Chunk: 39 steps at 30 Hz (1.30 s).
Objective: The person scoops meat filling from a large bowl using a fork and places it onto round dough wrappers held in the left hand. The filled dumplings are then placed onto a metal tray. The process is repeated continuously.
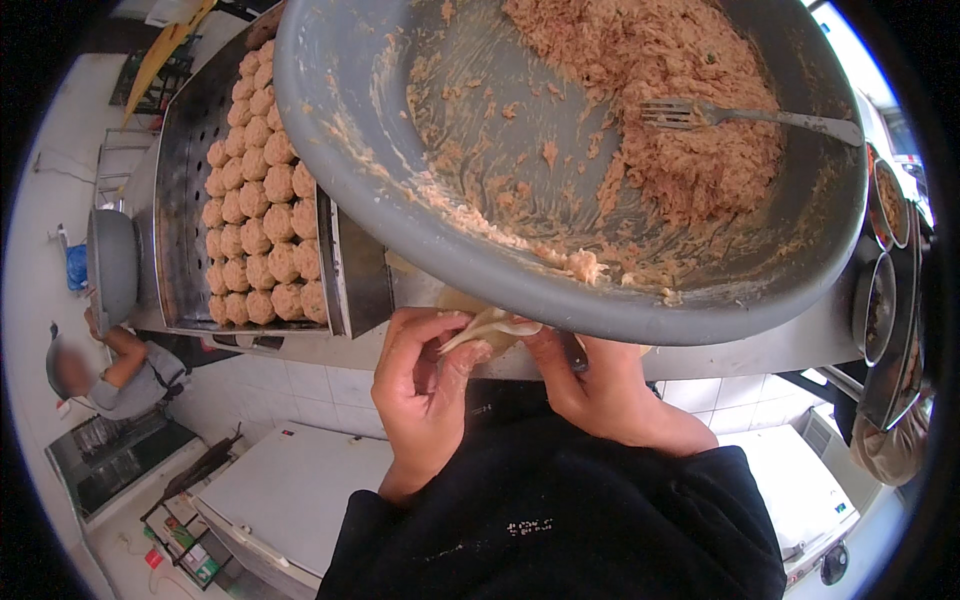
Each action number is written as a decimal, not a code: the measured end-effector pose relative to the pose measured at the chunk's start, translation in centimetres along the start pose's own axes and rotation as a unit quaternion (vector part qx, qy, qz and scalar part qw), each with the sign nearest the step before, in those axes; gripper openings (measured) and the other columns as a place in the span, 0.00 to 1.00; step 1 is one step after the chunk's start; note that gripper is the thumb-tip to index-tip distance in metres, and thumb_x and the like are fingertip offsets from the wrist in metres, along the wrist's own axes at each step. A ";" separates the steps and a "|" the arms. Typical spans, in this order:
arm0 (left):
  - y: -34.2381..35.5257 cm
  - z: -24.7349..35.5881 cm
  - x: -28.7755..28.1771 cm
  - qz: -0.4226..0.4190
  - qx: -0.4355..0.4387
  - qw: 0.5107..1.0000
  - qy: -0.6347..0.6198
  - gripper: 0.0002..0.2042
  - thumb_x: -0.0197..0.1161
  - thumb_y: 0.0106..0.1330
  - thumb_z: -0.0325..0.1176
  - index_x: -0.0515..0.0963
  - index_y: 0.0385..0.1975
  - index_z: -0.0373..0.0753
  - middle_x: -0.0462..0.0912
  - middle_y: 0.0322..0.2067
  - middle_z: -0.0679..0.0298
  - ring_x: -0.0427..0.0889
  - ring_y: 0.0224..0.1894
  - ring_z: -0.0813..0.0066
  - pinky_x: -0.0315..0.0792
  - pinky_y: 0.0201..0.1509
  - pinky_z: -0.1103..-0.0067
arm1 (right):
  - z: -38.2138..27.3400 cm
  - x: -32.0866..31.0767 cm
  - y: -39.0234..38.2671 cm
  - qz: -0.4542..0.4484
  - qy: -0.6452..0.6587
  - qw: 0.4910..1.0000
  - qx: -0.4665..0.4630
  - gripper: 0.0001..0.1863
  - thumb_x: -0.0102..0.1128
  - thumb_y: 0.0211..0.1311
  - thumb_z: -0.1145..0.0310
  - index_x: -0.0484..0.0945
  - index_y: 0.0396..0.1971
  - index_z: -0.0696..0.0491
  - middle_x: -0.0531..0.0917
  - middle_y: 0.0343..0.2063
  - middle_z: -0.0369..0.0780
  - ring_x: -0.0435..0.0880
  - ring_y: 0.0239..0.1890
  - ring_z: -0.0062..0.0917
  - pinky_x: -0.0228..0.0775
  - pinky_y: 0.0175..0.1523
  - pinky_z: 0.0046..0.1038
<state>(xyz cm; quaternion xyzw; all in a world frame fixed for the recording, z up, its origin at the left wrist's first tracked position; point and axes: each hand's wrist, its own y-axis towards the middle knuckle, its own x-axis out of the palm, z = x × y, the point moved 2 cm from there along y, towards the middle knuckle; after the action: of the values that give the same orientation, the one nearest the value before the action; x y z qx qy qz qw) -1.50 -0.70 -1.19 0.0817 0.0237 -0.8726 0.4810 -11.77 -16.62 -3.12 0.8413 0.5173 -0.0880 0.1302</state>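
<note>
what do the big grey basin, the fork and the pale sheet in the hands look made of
Basin: probably plastic, matte grey; its thick, rounded rim shows no metallic glint.
Fork: metal, possibly stainless steel; it looks silvery, with smears dulling it.
Pale sheet, held by the left hand and right hand: seems soft dough, matte; it bends into loose folds.

We see a white wall (pixel 60 190) bending along the far left, with a dark, pale-edged panel (pixel 120 455) lower down. Square white tiles (pixel 330 385) show beyond the light grey worktop (pixel 795 350). Below them we make out two white chest freezers (pixel 300 490), one on each side, and a dark metal rack (pixel 185 535) at lower left. Bright white light fills the upper right edge.
</note>
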 end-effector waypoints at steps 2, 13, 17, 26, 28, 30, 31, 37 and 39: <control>0.0 0.0 -0.1 0.011 0.026 0.998 0.062 0.10 0.70 0.72 0.20 0.83 0.50 0.29 0.79 0.45 0.56 0.83 0.45 0.71 0.80 0.47 0.79 | 0.1 0.0 0.0 0.028 0.000 0.999 -0.030 0.16 0.67 0.68 0.78 0.84 0.55 0.58 0.87 0.47 0.55 0.86 0.48 0.57 0.78 0.53 0.48; 0.1 0.4 -0.6 0.027 0.061 0.986 0.152 0.09 0.67 0.73 0.18 0.85 0.50 0.30 0.79 0.44 0.55 0.82 0.44 0.67 0.78 0.46 0.77 | 0.3 0.3 -0.2 -0.008 0.088 0.996 0.021 0.17 0.69 0.71 0.73 0.84 0.56 0.59 0.88 0.48 0.54 0.88 0.51 0.49 0.78 0.56 0.43; 0.2 0.4 -0.6 0.019 0.047 0.987 0.153 0.08 0.67 0.74 0.22 0.81 0.49 0.29 0.78 0.44 0.56 0.81 0.47 0.67 0.77 0.50 0.76 | -0.1 0.0 0.4 -0.040 0.062 0.997 -0.015 0.21 0.73 0.69 0.68 0.82 0.59 0.58 0.88 0.52 0.53 0.88 0.53 0.49 0.78 0.56 0.43; -0.3 -0.4 0.1 0.019 0.001 0.997 0.074 0.07 0.68 0.73 0.23 0.77 0.44 0.30 0.77 0.42 0.56 0.81 0.43 0.67 0.77 0.49 0.75 | -0.1 0.7 0.5 -0.006 -0.103 0.988 -0.114 0.31 0.80 0.59 0.66 0.81 0.63 0.49 0.86 0.51 0.49 0.87 0.51 0.50 0.79 0.54 0.46; -0.3 -0.1 0.3 0.002 0.027 0.995 0.099 0.07 0.68 0.72 0.22 0.77 0.43 0.30 0.78 0.41 0.55 0.82 0.42 0.66 0.77 0.48 0.75 | 0.0 0.9 0.4 -0.001 -0.099 0.990 -0.101 0.29 0.81 0.54 0.74 0.84 0.58 0.51 0.88 0.50 0.45 0.88 0.53 0.45 0.79 0.58 0.42; -0.1 0.3 0.4 -0.016 0.069 0.989 0.128 0.06 0.67 0.72 0.21 0.78 0.44 0.30 0.79 0.40 0.54 0.83 0.41 0.64 0.78 0.48 0.74 | 0.2 1.0 0.4 -0.006 -0.101 0.992 -0.081 0.26 0.80 0.53 0.79 0.86 0.54 0.51 0.89 0.50 0.43 0.88 0.53 0.43 0.79 0.59 0.40; 0.0 0.5 0.4 -0.024 0.091 0.986 0.141 0.06 0.67 0.72 0.20 0.79 0.44 0.30 0.80 0.40 0.54 0.83 0.41 0.63 0.78 0.47 0.74 | 0.2 1.0 0.4 -0.010 -0.102 0.992 -0.075 0.25 0.79 0.54 0.80 0.87 0.53 0.51 0.89 0.49 0.42 0.89 0.52 0.43 0.80 0.58 0.39; 0.4 1.3 0.1 -0.027 0.141 0.956 0.254 0.08 0.66 0.72 0.18 0.81 0.48 0.30 0.81 0.42 0.51 0.85 0.41 0.54 0.79 0.45 0.69 | -0.1 0.8 0.7 0.025 -0.108 0.988 -0.112 0.16 0.75 0.64 0.69 0.89 0.52 0.48 0.90 0.45 0.44 0.90 0.45 0.42 0.82 0.50 0.41; 0.3 1.4 0.2 -0.033 0.119 0.960 0.250 0.07 0.65 0.72 0.18 0.81 0.48 0.30 0.81 0.42 0.50 0.85 0.41 0.51 0.79 0.45 0.69 | -0.1 0.8 0.9 0.041 -0.127 0.983 -0.126 0.16 0.76 0.62 0.69 0.90 0.51 0.47 0.90 0.47 0.43 0.91 0.46 0.40 0.82 0.51 0.40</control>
<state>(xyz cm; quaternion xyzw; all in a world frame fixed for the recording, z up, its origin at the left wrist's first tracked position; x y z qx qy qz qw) -1.50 -1.17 0.13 0.3530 0.0418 -0.8361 0.4179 -10.62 -16.25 -3.15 0.8208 0.4682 -0.1225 0.3034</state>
